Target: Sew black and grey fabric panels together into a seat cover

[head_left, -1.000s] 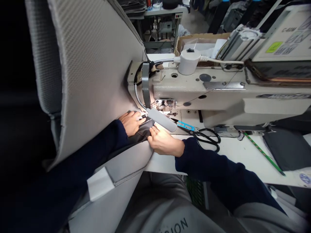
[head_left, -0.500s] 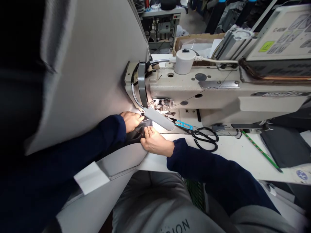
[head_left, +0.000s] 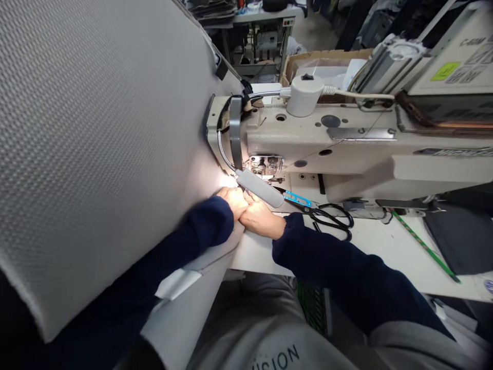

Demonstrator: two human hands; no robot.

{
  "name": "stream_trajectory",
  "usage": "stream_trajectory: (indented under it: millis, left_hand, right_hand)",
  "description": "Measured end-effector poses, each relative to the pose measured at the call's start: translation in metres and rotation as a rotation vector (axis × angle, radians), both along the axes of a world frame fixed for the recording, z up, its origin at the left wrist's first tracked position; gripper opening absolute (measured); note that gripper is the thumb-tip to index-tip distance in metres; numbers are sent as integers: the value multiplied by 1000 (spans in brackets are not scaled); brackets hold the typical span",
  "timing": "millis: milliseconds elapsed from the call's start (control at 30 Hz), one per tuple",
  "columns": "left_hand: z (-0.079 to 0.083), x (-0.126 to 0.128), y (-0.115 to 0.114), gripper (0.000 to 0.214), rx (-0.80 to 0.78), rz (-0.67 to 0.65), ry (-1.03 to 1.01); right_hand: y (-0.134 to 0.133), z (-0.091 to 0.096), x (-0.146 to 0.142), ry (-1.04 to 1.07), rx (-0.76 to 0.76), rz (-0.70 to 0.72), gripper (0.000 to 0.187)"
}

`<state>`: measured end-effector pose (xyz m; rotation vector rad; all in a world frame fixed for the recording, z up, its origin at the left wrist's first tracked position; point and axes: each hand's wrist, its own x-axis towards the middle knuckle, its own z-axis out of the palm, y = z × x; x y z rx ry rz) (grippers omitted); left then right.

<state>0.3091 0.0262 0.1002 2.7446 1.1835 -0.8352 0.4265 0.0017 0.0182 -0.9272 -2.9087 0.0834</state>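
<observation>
My left hand [head_left: 234, 201] is closed at the edge of a large grey padded fabric panel [head_left: 127, 118], close to the needle area of a sewing machine [head_left: 285, 136]. Pressed against it, my right hand [head_left: 262, 216] has its fingers curled in at the same spot. Both hands grip the fabric, though the fingertips and the seam between them are mostly hidden. A grey lamp head [head_left: 260, 188] on a bendy metal neck hangs just above my right hand and lights the place. The panel rises steeply to the left of the machine head.
Black-handled scissors [head_left: 333, 218] and blue thread snips [head_left: 297, 198] lie right of my right hand. A green pencil [head_left: 427, 247] and dark fabric [head_left: 460, 236] lie farther right. Behind the machine stands a cardboard box [head_left: 331, 56]; a control panel [head_left: 458, 56] is at upper right.
My left hand has moved in against my right hand and closed more. The grey panel has swung up and spread across the left, covering the black material seen before. The view has shifted slightly left.
</observation>
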Motion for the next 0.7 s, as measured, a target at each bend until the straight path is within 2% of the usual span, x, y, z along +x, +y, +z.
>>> stream_trajectory:
  millis: [100, 200, 267, 400, 467, 533, 567, 600, 700]
  left_hand:
    - [1, -1, 0, 29, -6, 13, -7]
    - [1, -5, 0, 24, -3, 37, -16]
    - [-2, -6, 0, 26, 30, 69, -48]
    - [-15, -5, -2, 29, 56, 158, -143]
    - [-21, -4, -5, 27, 29, 189, -127]
    - [-26, -2, -7, 27, 17, 207, -98]
    - [-27, -1, -8, 27, 18, 211, -90]
    - [-27, 1, -9, 28, 20, 214, -84]
    - [-24, 5, -11, 29, 47, 210, -69]
  right_hand:
    - [-6, 21, 12, 55, -64, 88, 32]
    - [-6, 38, 23, 120, -314, 154, 34]
    - [1, 39, 26, 171, -483, 193, 31]
    - [17, 27, 27, 252, -717, 256, 20]
    - [21, 25, 26, 200, -933, 433, 17]
    - [18, 28, 24, 112, -1124, 686, 15]
    - [13, 31, 23, 75, -1153, 798, 16]
    - [8, 35, 22, 48, -1118, 863, 20]
    - [-10, 44, 22, -14, -794, 828, 46]
